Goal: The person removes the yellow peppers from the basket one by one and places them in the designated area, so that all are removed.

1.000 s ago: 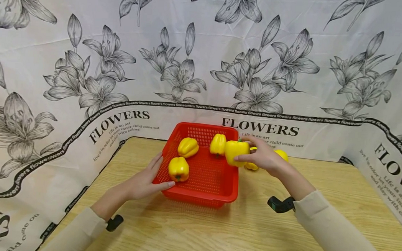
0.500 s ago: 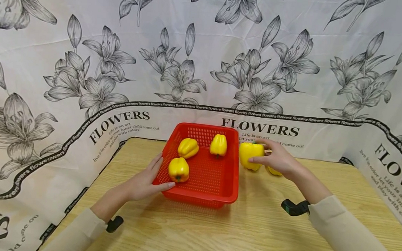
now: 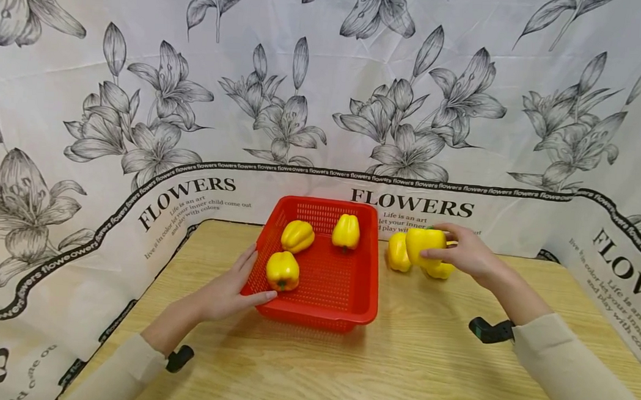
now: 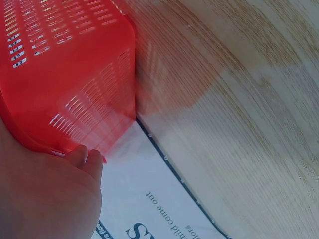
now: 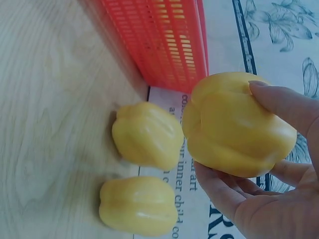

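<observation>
In the head view a red plastic basket [image 3: 319, 315] stands on the table with three yellow bell peppers inside. One pepper [image 3: 283, 271] lies at the near left, another [image 3: 298, 236] behind it, and a third [image 3: 346, 232] at the back right. My left hand [image 3: 223, 292] rests against the basket's left side, thumb along the near-left rim and fingers straight. My right hand [image 3: 468, 253] grips a yellow bell pepper [image 5: 239, 124] between thumb and fingers, raised above the table right of the basket. Two more peppers, one [image 5: 148, 135] nearer the basket and one [image 5: 139, 205] farther off, lie below it.
Wooden table [image 3: 299, 370] spreads in front of and right of the basket. A white flower-printed cloth [image 3: 280, 130] hangs close behind and along both sides. Each wrist carries a black camera, such as the right one [image 3: 490, 330].
My right hand has moved right with the pepper, from over the basket's right rim to above the loose peppers. These now show more fully. The left hand has stayed at the basket.
</observation>
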A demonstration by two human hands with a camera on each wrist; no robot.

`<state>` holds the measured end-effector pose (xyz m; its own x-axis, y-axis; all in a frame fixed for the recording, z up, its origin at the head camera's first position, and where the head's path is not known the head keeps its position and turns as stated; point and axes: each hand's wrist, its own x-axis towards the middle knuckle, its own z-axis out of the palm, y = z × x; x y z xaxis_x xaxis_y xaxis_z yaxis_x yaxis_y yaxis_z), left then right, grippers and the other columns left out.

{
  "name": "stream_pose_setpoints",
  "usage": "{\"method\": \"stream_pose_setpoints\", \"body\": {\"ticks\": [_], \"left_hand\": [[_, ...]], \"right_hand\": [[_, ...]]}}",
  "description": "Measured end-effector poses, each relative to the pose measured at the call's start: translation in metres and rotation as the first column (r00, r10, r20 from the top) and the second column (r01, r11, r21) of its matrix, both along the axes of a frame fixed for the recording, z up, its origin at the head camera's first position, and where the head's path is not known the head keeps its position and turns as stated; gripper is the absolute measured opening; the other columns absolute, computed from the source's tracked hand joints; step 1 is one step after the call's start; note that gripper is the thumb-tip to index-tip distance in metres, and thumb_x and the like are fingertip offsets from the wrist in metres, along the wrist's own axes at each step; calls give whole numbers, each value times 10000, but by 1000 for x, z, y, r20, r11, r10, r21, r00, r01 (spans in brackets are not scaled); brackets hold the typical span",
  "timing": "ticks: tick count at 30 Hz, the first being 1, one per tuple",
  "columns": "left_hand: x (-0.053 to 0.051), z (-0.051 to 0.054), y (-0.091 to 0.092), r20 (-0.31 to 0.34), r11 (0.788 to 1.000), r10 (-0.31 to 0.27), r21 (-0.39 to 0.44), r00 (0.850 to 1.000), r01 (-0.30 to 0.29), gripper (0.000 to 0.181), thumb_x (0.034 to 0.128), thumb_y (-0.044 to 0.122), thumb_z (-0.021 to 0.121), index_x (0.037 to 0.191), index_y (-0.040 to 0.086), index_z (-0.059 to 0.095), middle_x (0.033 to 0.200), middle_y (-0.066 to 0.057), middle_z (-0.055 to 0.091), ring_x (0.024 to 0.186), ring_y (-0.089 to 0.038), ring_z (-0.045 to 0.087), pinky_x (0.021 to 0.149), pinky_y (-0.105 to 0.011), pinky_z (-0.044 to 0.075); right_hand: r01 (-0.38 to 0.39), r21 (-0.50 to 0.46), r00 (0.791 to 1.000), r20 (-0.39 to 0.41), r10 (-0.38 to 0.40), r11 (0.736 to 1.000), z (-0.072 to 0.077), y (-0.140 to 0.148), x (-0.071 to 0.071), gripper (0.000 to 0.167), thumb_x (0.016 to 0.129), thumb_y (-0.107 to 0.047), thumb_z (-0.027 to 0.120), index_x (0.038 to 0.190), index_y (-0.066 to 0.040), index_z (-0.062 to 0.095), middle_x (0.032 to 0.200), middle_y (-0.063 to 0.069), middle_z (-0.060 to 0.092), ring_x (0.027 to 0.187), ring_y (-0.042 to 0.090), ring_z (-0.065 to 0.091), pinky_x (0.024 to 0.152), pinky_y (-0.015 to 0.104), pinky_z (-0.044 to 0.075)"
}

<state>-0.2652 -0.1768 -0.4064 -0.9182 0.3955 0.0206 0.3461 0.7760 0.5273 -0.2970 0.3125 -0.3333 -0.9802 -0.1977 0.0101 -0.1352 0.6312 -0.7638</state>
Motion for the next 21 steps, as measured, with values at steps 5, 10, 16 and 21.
{"method": "stream_pose_setpoints", "body": {"ticks": [5,10,16,21], "left_hand": [[-1,-2,1,-14,1000,1,2,1000,-1,1154,873,790,555,1660,139,18,1728,-11,-33,1519,-389,268,1170,-590,328],[-1,-2,2,-22,1000,-13,6,1000,13,1152,884,776,559,1656,115,19,1729,-38,-31,1517,-395,267,1175,-581,322],[2,0,1,-32,999,-24,24,999,25,1137,905,739,571,1650,78,26,1728,-64,-26,1513,-412,261,1188,-579,298],[1,0,1,-35,1000,-19,16,999,20,1142,899,754,563,1651,85,24,1728,-53,-29,1512,-409,268,1187,-579,300]], "right_hand": [[29,-2,999,15,-28,1000,0,17,-2,891,953,-300,750,1566,94,239,1476,402,354,1272,477,495,1022,566,502],[52,7,998,21,-52,999,-1,32,0,866,969,-299,729,1554,114,241,1470,410,359,1271,483,490,1003,548,517],[76,19,997,28,-77,997,-4,49,0,899,974,-345,718,1564,111,217,1485,423,342,1263,481,498,903,403,555],[96,-14,994,48,-95,995,-9,64,-3,926,997,-351,684,1583,112,136,1489,440,332,1217,424,547,863,312,558]]}}
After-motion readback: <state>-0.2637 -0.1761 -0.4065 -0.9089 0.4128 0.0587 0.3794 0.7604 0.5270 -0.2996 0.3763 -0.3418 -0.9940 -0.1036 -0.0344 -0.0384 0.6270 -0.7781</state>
